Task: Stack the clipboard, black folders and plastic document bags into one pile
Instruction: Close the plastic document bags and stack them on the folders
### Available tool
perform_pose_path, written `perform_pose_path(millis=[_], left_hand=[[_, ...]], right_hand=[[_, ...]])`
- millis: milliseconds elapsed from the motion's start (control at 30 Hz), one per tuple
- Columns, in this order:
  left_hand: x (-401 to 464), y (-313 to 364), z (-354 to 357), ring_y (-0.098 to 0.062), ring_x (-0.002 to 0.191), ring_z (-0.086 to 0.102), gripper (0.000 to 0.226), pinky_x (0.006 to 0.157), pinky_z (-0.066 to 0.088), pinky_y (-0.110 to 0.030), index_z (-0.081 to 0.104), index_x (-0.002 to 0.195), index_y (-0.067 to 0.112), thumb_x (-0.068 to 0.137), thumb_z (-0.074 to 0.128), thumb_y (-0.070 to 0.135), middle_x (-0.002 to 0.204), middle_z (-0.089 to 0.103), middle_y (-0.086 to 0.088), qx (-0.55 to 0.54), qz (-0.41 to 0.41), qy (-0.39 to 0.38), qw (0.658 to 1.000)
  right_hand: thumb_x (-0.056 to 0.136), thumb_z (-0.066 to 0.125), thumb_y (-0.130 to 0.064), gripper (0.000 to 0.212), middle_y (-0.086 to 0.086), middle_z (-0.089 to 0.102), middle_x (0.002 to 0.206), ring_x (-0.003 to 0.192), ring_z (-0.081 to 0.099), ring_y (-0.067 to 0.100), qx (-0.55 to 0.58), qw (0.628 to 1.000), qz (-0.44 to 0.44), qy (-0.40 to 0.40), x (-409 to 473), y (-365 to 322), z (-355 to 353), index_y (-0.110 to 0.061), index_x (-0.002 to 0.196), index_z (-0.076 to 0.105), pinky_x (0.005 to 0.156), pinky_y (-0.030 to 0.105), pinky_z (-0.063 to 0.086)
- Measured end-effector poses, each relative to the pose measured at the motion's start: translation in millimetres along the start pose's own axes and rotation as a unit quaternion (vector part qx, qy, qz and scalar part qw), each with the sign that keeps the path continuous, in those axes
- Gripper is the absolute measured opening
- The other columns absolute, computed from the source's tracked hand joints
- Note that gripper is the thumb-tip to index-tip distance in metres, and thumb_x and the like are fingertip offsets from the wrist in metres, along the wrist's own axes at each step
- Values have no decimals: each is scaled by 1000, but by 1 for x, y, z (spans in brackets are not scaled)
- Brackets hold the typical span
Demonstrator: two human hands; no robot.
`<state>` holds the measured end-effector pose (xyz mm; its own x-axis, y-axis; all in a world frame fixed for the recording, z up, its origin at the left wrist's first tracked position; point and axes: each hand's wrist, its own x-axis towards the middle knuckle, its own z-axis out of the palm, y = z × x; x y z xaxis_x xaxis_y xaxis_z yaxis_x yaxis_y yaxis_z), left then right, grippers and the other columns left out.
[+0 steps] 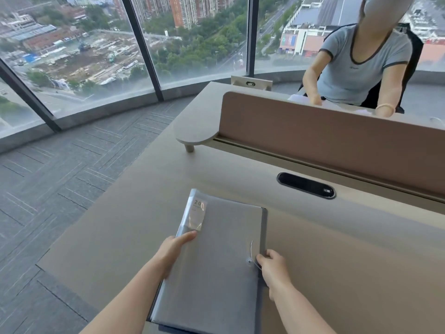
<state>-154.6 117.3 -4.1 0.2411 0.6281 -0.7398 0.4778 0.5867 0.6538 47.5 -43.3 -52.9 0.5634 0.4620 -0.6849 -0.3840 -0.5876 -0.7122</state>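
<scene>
The pile is lying on the near middle of the bench, its near end running off the bottom of the view. A grey plastic document bag is showing on top, with darker edges of other items peeking out underneath along the right and near sides. The left hand is resting flat along the pile's left edge, fingers stretched out and clenched on nothing. The right hand is pinching the right edge beside the string-and-button clasp. Judging by this, the stacking is nearly finished and the hands are squaring the edges; the next move likely calls for nudging the lower layers flush and then letting go. The bench is lying bare to the right and beyond the pile, leaving room to slide. Its left edge is near, dropping to the carpet. Farther off, a cable slot and a divider panel are bounding the far side, with another person seated behind it.
</scene>
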Motion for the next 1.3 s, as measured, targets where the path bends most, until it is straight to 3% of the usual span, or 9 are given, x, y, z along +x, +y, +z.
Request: perform_pose_path(millis=[133, 300, 467, 800, 1033, 1200, 1300], left_hand=[[32, 24, -28, -39, 88, 76, 67, 90, 57, -55, 76, 104, 5, 55, 82, 51, 95, 78, -19, 0, 15, -19, 1000], [67, 55, -67, -39, 89, 75, 42, 86, 60, -50, 74, 105, 2, 82, 77, 37, 96, 78, -21, 4, 28, -17, 999], [103, 77, -107, -38, 89, 75, 40, 88, 59, -51, 75, 103, 3, 82, 77, 37, 95, 78, -20, 6, 33, -24, 999], [168, 110, -162, -38, 90, 75, 41, 80, 60, -43, 75, 105, 2, 82, 76, 36, 97, 78, -21, 22, 15, -35, 999], [188, 114, -177, -34, 82, 75, 39, 72, 58, -37, 75, 105, 2, 83, 76, 34, 94, 79, -19, 27, 2, -32, 999], [192, 116, -187, -31, 79, 74, 38, 67, 57, -35, 75, 106, 3, 83, 76, 33, 97, 78, -20, 28, -8, -24, 999], [195, 122, -194, -30, 75, 74, 36, 66, 57, -34, 75, 104, 2, 84, 75, 32, 94, 78, -19, 33, -7, -22, 999]], right_hand=[[92, 51, -7, 16, 6, 65, 79, 66, 52, 21, 8, 1000, -11, 14, 15, -22, 31, -10, 80, 61, 60, 27, 35], [92, 53, -9, 16, 5, 64, 78, 65, 49, 20, 9, 999, -14, 42, 32, -49, 81, -13, 77, 58, 58, 26, 31], [89, 54, -10, 12, 7, 66, 79, 68, 53, 21, 10, 999, -4, 53, 46, -74, 129, -2, 85, 62, 65, 31, 38], [86, 56, -13, 15, 7, 65, 78, 68, 54, 19, 4, 997, 16, 76, 76, -98, 200, -2, 92, 65, 65, 31, 40], [73, 54, -23, 33, 2, 57, 72, 66, 47, 16, -11, 995, 38, 94, 93, -96, 227, 2, 94, 59, 62, 32, 39], [78, 56, -17, 24, 5, 61, 72, 62, 51, 21, -33, 995, 35, 85, 95, -102, 239, 3, 90, 62, 60, 32, 44], [85, 57, -14, 14, 7, 57, 69, 55, 48, 22, -60, 995, 27, 75, 91, -112, 243, -7, 73, 55, 55, 28, 38]])
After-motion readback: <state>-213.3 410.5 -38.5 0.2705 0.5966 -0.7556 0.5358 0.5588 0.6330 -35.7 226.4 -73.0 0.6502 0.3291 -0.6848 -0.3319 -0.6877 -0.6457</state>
